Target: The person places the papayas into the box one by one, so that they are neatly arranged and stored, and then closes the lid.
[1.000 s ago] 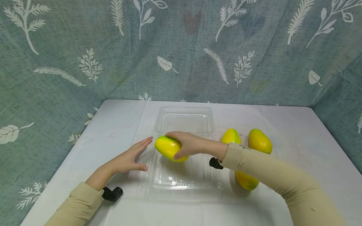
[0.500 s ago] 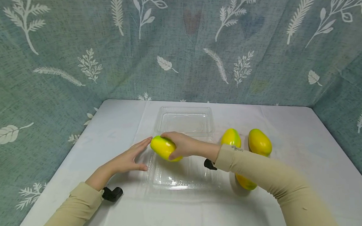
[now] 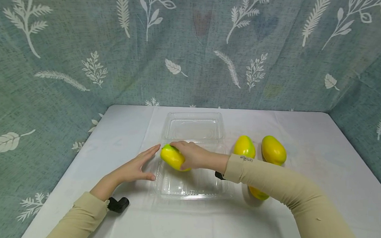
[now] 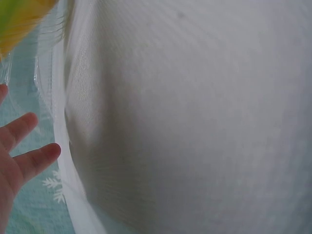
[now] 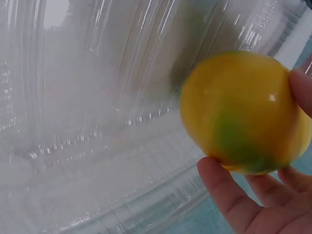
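My right hand (image 3: 196,155) grips a yellow-green mango (image 3: 171,158) with thumb and fingers, at the left side of a clear plastic clamshell container (image 3: 193,191). In the right wrist view the fingers curl round the mango (image 5: 239,112) above the ribbed clear plastic (image 5: 97,122). Whether the mango touches the container's bottom, I cannot tell. My left hand (image 3: 133,169) lies beside the container's left edge, fingers straight and thumb spread, holding nothing. Its fingertips come close to the mango; contact is not clear. A few of its fingers (image 4: 34,161) show in the left wrist view.
The container's lid (image 3: 193,128) lies folded back behind it. To the right are a mango (image 3: 244,145), another mango (image 3: 273,150) and, partly hidden by my right sleeve (image 3: 276,179), a nearer mango (image 3: 259,193). A patterned curtain (image 3: 188,62) borders the white table (image 3: 169,226).
My right hand has carried the mango left over the container, then slightly back to the right. My left hand has stayed in place.
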Demonstrator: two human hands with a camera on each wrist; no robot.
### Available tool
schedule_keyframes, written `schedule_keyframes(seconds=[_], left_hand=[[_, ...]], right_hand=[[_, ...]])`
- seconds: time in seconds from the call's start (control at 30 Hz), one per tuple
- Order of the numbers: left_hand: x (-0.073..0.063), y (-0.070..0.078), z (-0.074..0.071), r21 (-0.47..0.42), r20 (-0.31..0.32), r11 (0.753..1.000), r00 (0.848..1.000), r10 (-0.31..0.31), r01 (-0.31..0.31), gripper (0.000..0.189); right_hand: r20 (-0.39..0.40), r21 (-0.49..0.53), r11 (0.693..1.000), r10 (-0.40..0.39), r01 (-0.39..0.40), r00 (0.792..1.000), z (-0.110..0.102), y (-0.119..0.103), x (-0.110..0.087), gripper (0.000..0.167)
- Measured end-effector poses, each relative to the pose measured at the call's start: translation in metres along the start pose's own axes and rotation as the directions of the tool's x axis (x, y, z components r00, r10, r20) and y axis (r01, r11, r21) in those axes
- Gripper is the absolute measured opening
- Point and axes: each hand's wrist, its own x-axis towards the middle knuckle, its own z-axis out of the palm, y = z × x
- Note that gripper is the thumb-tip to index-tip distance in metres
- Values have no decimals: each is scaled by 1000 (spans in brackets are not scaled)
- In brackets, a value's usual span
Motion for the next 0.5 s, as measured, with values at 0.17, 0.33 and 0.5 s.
schedule_keyframes(seconds=[0.17, 0.33, 0.5], left_hand=[[0, 3, 0, -3, 1, 1000, 1000, -22, 22, 101], [0, 5, 0, 2, 2, 1000, 1000, -31, 31, 100], [0, 6, 0, 4, 5, 1000, 1000, -31, 31, 100]], right_hand=[[5, -78, 997, 10, -9, 1000, 0, -1, 0, 80], [11, -141, 990, 5, -3, 1000, -1, -3, -1, 79], [28, -160, 987, 12, -7, 1000, -2, -4, -2, 79]])
